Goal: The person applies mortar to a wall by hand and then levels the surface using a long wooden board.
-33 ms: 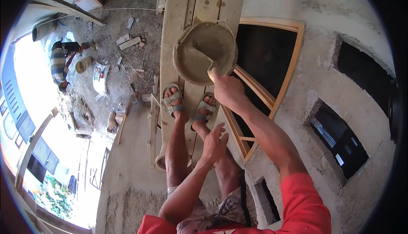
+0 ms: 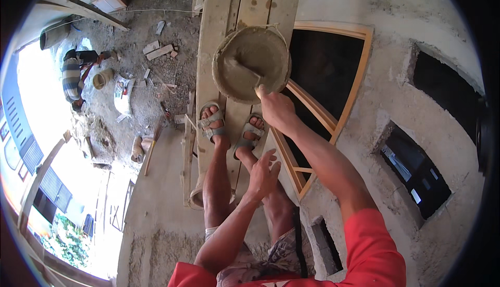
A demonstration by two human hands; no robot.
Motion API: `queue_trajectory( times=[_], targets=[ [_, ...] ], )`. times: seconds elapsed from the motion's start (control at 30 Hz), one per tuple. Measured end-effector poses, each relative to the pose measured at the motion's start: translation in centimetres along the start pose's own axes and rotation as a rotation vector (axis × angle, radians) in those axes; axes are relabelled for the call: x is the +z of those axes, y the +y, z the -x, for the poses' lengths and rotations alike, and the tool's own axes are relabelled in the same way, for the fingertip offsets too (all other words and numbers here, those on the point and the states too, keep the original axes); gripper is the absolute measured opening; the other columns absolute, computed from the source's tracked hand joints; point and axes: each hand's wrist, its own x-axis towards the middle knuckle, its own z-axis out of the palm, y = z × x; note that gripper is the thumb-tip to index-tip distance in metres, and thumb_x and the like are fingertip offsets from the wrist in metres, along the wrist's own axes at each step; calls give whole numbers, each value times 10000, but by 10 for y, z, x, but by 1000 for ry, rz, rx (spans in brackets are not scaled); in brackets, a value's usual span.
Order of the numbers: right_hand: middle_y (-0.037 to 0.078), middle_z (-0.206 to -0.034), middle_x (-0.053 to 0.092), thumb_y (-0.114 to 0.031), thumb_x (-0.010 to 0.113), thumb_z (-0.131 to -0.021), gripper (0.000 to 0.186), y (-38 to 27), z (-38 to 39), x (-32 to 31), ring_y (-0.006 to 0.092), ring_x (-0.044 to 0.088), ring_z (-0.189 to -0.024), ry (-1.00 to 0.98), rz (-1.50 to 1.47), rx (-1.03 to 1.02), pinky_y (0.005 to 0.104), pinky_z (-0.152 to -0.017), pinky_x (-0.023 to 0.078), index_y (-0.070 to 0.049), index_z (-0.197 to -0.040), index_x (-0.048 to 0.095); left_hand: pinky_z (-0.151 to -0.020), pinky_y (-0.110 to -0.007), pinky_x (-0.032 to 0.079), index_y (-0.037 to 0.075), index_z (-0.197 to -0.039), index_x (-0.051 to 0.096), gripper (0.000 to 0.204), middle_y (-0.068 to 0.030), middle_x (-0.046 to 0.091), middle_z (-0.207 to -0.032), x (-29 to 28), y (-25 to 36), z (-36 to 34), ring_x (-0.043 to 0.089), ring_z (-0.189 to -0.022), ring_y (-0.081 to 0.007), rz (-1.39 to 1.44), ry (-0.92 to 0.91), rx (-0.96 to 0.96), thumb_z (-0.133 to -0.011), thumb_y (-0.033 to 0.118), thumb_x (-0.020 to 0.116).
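Head view looks straight down from a plank scaffold point(image 2: 229, 16) beside a rough plastered wall point(image 2: 416, 52). At the far left of the frame, down on the ground, a person in a striped shirt point(image 2: 70, 76) crouches next to a round bucket point(image 2: 102, 78), with bricks and rubble point(image 2: 156, 50) scattered to their right. Toward the centre, two feet in grey sandals point(image 2: 232, 128) stand on the planks. Just below them, the left hand point(image 2: 262, 175) hovers over the right knee, fingers spread and loose, gripping nothing. Above the feet, in the upper middle of the frame, sits a round basin point(image 2: 251, 63) full of grey mortar, resting on the planks. The right hand point(image 2: 276, 108) reaches to the basin's near rim; its fingers are curled together there, touching the rim or a tool handle, though which one I cannot tell. Right of the basin, a wooden window frame point(image 2: 359, 73) is set in the wall, and darker openings point(image 2: 414, 172) lie further right.
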Motion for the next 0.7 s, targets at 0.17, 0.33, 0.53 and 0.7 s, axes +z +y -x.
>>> queue_trajectory(
  times=[0.17, 0.33, 0.53, 0.7],
  targets=[
    [179, -745, 667, -68, 559, -778, 165, 11, -8, -28, 306, 681, -730, -48, 146, -174, 387, -616, 557, 4, -908, 629, -826, -381, 478, 5, -1257, 478, 419, -193, 613, -1059, 3, 2, -4, 609, -961, -311, -15, -14, 4, -870, 140, 567],
    [180, -718, 655, -61, 527, -795, 139, 11, 21, -128, 337, 672, -737, -11, 205, -278, 429, -599, 541, 7, -886, 608, -812, -350, 480, -28, -1249, 479, 415, -181, 602, -1044, 2, -2, -3, 599, -956, -258, -19, 6, -7, -864, 101, 568],
    [126, -768, 688, -128, 552, -789, 242, 50, -71, -42, 275, 684, -756, 133, 341, -68, 379, -582, 552, 17, -945, 668, -804, -358, 485, -10, -1261, 486, 417, -181, 611, -1041, 8, 10, -5, 610, -904, -264, 19, -19, 17, -869, 109, 563],
    [137, -840, 702, -104, 544, -760, 213, 18, -87, -46, 291, 688, -790, -102, 330, -15, 421, -638, 550, -31, -871, 710, -809, -361, 483, -13, -1264, 479, 423, -207, 619, -1049, 0, -2, -2, 626, -898, -273, -30, -12, 45, -867, 111, 557]
  ],
)
